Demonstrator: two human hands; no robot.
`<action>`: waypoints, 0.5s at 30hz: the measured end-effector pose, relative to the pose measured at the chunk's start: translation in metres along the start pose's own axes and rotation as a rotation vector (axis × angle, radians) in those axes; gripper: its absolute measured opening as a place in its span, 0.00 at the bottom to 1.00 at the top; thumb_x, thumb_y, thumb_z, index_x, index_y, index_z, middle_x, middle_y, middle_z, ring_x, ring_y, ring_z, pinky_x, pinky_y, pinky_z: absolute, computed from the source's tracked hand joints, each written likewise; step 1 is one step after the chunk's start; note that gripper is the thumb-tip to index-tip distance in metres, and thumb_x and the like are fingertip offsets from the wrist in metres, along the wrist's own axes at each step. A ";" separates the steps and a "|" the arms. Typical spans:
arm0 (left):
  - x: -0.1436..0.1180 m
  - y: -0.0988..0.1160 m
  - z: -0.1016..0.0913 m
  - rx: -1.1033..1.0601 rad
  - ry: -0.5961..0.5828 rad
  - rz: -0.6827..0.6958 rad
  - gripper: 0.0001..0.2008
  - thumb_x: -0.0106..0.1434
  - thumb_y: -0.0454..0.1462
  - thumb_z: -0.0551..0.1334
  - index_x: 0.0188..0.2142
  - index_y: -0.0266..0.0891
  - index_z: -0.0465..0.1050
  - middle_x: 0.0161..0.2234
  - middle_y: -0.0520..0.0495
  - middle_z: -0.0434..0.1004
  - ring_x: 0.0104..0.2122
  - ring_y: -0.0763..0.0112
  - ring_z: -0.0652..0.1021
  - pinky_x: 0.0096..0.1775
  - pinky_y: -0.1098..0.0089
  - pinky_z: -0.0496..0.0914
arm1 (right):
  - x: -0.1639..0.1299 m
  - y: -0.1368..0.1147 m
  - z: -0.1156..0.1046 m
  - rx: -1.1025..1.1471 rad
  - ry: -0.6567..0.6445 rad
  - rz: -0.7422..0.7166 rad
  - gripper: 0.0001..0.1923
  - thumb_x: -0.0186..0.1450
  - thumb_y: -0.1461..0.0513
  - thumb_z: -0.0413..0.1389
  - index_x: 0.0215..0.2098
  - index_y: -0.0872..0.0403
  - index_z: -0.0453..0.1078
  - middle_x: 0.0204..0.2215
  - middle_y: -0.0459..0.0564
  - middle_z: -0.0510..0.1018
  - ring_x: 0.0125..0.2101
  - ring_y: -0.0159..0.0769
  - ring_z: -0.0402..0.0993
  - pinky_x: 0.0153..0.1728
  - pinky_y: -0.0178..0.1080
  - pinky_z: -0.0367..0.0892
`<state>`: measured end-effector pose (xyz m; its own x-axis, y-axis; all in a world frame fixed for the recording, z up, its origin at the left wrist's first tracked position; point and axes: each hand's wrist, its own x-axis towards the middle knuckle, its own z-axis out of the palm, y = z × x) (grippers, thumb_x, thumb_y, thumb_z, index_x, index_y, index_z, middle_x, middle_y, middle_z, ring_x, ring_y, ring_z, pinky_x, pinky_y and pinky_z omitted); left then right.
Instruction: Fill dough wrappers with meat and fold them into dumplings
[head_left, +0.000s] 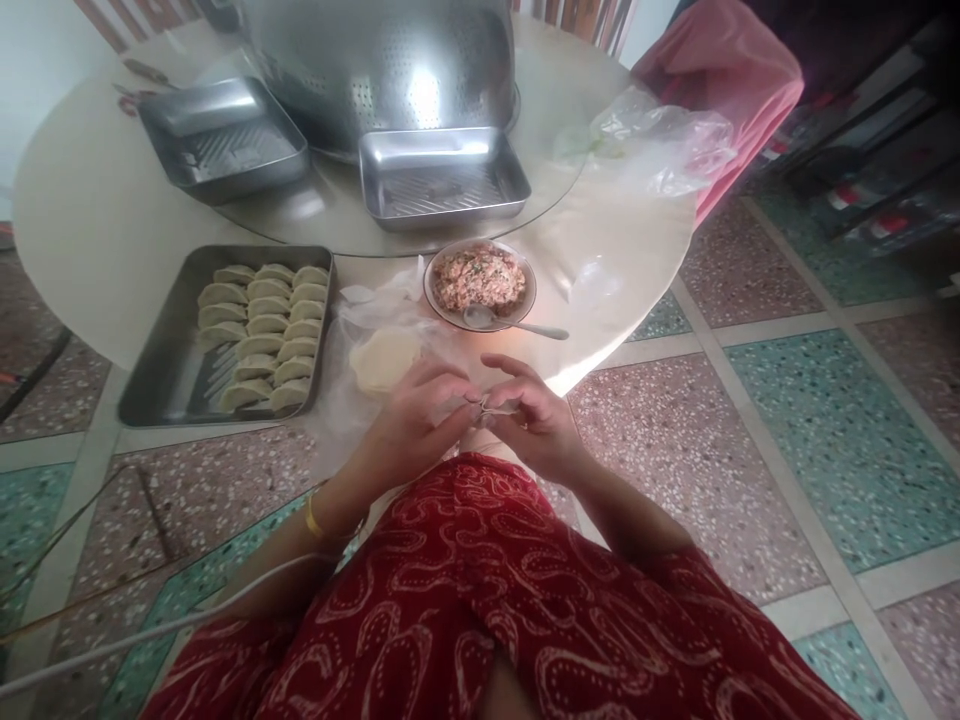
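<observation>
Round table (pixel 67 220): hands (pixel 416 415) pinch dough (pixel 496 409) near edge.

Glossy metal colander (pixel 382 60), terrazzo floor (pixel 690 450)

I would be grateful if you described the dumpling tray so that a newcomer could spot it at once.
Find the round table with the big perforated metal vessel on it. Nearer the person, left of the bowl of pinkish filling, lies a dark rectangular tray. Unlike the two trays near the vessel, it holds rows of pale, folded dumplings.
</observation>
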<state>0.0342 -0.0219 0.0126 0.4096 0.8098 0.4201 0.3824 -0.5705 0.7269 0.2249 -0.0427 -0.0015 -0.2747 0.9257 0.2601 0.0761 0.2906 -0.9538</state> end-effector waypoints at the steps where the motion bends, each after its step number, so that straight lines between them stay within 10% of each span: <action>1: 0.000 0.000 -0.001 0.003 -0.013 0.004 0.08 0.68 0.40 0.60 0.36 0.41 0.76 0.36 0.45 0.77 0.39 0.65 0.77 0.43 0.63 0.74 | 0.000 0.000 0.001 -0.002 -0.001 0.011 0.04 0.66 0.62 0.60 0.39 0.46 0.71 0.52 0.51 0.75 0.61 0.42 0.68 0.36 0.37 0.81; 8: 0.004 0.002 -0.010 0.068 -0.093 0.090 0.08 0.68 0.38 0.58 0.37 0.43 0.76 0.37 0.46 0.79 0.40 0.64 0.78 0.44 0.60 0.72 | 0.002 0.001 0.002 -0.054 -0.001 -0.013 0.13 0.66 0.60 0.61 0.49 0.44 0.73 0.59 0.50 0.71 0.59 0.41 0.71 0.36 0.36 0.81; 15: -0.001 0.005 -0.005 0.070 0.008 0.056 0.05 0.68 0.38 0.60 0.39 0.43 0.74 0.34 0.49 0.80 0.36 0.67 0.79 0.43 0.62 0.71 | 0.005 0.003 0.002 -0.110 0.019 -0.125 0.11 0.67 0.64 0.60 0.45 0.42 0.77 0.44 0.46 0.82 0.61 0.41 0.69 0.51 0.49 0.79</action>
<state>0.0310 -0.0247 0.0185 0.4250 0.7775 0.4635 0.4163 -0.6226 0.6627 0.2221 -0.0380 -0.0033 -0.2702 0.8846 0.3801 0.1475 0.4281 -0.8916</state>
